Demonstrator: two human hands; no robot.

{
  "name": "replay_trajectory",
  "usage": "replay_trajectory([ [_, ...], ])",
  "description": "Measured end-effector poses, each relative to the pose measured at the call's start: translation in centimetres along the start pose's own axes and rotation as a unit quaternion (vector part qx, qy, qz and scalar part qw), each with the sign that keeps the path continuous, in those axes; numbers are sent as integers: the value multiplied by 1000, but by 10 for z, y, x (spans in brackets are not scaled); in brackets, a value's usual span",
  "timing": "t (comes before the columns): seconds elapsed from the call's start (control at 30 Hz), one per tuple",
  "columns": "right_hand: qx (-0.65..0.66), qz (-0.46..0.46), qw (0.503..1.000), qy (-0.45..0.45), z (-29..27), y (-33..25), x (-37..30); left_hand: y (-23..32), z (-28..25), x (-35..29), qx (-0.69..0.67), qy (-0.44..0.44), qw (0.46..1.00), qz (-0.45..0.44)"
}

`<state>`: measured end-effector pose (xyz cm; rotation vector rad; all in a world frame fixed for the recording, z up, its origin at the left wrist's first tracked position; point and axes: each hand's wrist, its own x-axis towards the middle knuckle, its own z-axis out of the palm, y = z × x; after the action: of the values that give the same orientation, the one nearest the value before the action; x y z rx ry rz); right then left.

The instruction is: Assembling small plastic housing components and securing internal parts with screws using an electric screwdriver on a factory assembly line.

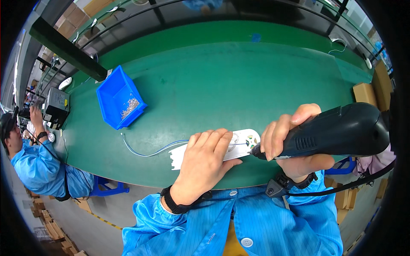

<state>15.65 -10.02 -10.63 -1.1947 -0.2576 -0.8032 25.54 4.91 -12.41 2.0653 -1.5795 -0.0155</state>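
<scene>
White plastic part [239, 143] sits at the table's [222, 85] near edge, long axis 8-to-2 | left hand [204, 164] flat on it, pinning it | right hand [294, 143] wrapped around screwdriver [337, 130], tip pointing 9 o'clock at the part's right end, pretty much touching

Blue striped sleeves [273, 222] — black wristbands [175, 207]

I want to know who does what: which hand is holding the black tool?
The right hand grips the black power screwdriver; the left hand lies flat on the white part.
</scene>
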Motion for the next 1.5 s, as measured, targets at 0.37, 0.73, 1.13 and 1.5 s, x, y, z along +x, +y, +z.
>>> replay_trajectory([
  [0.37, -33, 31, 999, -12, 3, -1, -7, 5, 2, -4, 41, -23, 999, 5],
  [0.73, -19, 70, 997, -16, 16, -14, 8, -4, -2, -4, 17, -6, 1000, 3],
  [1.13, -467, 236, 710, -471, -11, 30, 30, -125, -104, 5, 251, 155, 920, -260],
  [1.5, -527, -1, 786, -324, -36, 76, 120, -206, -81, 1, 168, -61, 913, -368],
])
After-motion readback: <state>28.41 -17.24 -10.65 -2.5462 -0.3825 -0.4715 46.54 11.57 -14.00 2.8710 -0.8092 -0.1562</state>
